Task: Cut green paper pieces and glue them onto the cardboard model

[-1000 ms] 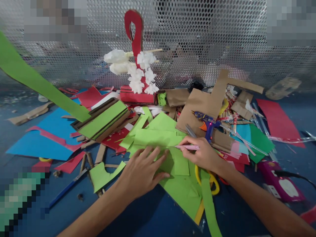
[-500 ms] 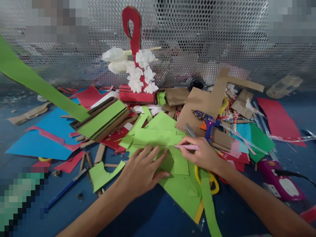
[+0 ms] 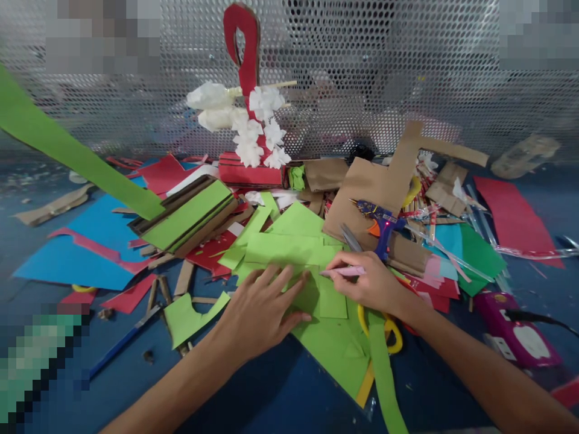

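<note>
The left hand [image 3: 265, 312] lies spread across green paper sheets [image 3: 333, 301] on the tabletop [image 3: 257, 395]; the right hand [image 3: 371, 282] pinches a pink pen [image 3: 350, 271] — tip at the same sheets — near a blue glue gun [image 3: 384, 231] on brown cardboard [image 3: 364, 181].

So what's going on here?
Someone's right hand holds a pink pen, its tip at the green paper, and their left hand rests on the same pile. Any pen mark is too small to make out. Past the right hand, a glue gun lies on cardboard.
</note>
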A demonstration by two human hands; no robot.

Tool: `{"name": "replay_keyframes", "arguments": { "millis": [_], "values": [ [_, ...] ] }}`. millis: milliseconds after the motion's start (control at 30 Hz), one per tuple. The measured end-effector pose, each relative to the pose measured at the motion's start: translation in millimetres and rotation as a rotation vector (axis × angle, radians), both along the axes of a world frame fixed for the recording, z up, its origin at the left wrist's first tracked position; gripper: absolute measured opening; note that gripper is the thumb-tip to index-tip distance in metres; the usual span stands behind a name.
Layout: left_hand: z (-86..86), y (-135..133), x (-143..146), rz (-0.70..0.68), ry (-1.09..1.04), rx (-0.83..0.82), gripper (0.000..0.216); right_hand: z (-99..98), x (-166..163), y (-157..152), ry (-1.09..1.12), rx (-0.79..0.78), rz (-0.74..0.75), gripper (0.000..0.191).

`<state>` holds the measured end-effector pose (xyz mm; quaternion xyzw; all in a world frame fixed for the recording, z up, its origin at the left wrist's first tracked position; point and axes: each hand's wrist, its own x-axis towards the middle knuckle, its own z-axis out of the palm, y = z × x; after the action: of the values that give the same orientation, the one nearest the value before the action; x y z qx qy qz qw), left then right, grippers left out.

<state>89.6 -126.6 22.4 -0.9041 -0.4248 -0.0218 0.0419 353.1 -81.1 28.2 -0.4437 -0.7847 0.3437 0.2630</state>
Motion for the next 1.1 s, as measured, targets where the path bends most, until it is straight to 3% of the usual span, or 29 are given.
{"name": "replay_keyframes", "arguments": {
  "millis": [1100],
  "values": [
    [2.1, 0.3, 0.2, -0.003, 0.009, -0.003, 0.064, 2.1, 1.5, -4.0, 0.032, -0.034, 0.039, 0.01]
  ]
}}
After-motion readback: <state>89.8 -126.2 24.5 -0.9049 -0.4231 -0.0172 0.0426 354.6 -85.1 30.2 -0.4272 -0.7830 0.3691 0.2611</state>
